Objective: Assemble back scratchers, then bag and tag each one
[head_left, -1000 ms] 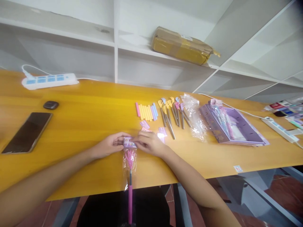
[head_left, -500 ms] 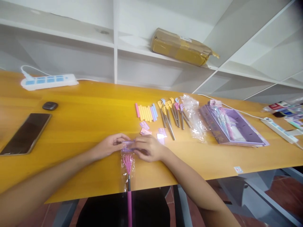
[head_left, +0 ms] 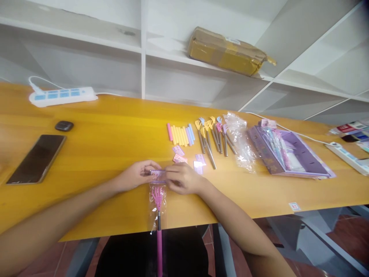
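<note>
A purple printed card (head_left: 157,177) lies at the top end of a clear plastic bag (head_left: 152,215). My left hand (head_left: 140,176) pinches the card's left end, and my right hand (head_left: 183,179) grips its right end with curled fingers. Inside the bag is a pink back scratcher (head_left: 157,197), its claw just below the card and its handle reaching past the table's front edge over my lap. Beyond my right hand lie several loose cards (head_left: 180,158), pink and purple. Whether the card is fastened to the bag cannot be made out.
Behind the cards lie a row of coloured tubes (head_left: 180,135) and several metal-stemmed back scratchers (head_left: 213,138). A crumpled plastic bag (head_left: 239,134) and a purple box (head_left: 314,159) are to the right. A phone (head_left: 36,159), a small black case (head_left: 63,125) and a power strip (head_left: 63,97) lie left.
The view has shifted slightly, so everything sits a little further right. Both hands keep hold of the card, with hardly any movement of the fingers.
</note>
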Demonstrator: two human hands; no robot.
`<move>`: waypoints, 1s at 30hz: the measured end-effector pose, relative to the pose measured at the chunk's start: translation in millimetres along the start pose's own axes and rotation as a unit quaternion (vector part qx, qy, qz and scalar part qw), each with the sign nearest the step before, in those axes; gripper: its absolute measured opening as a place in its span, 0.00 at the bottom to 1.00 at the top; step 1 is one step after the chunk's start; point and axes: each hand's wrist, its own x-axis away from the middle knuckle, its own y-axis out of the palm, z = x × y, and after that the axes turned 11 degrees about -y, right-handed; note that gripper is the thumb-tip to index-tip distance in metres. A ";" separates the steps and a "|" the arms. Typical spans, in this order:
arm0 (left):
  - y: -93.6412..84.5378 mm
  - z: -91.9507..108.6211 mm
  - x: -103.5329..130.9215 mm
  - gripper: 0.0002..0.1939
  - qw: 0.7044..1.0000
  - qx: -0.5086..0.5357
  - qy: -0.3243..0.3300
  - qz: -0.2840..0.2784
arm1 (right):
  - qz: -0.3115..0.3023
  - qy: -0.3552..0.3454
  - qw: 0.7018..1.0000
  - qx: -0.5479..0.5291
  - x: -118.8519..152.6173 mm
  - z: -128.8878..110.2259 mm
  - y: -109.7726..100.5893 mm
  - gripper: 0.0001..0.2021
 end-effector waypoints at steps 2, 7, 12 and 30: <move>0.8 -0.2 -0.5 0.18 1.000 0.005 -0.002 -0.002 | -0.001 -0.005 1.000 0.009 -0.7 -0.6 0.7 0.08; 2.8 3.1 -0.3 0.19 1.000 0.011 -0.007 -0.009 | -0.011 -0.003 1.000 0.026 0.3 -0.8 2.7 0.07; 2.2 5.0 -0.3 0.19 1.000 0.008 -0.015 -0.016 | 0.002 -0.013 0.999 0.034 -0.8 -0.9 2.7 0.07; 3.5 -5.1 5.6 0.14 0.998 -0.054 0.024 -0.036 | -0.097 0.354 0.839 -0.403 0.0 -86.9 -24.9 0.09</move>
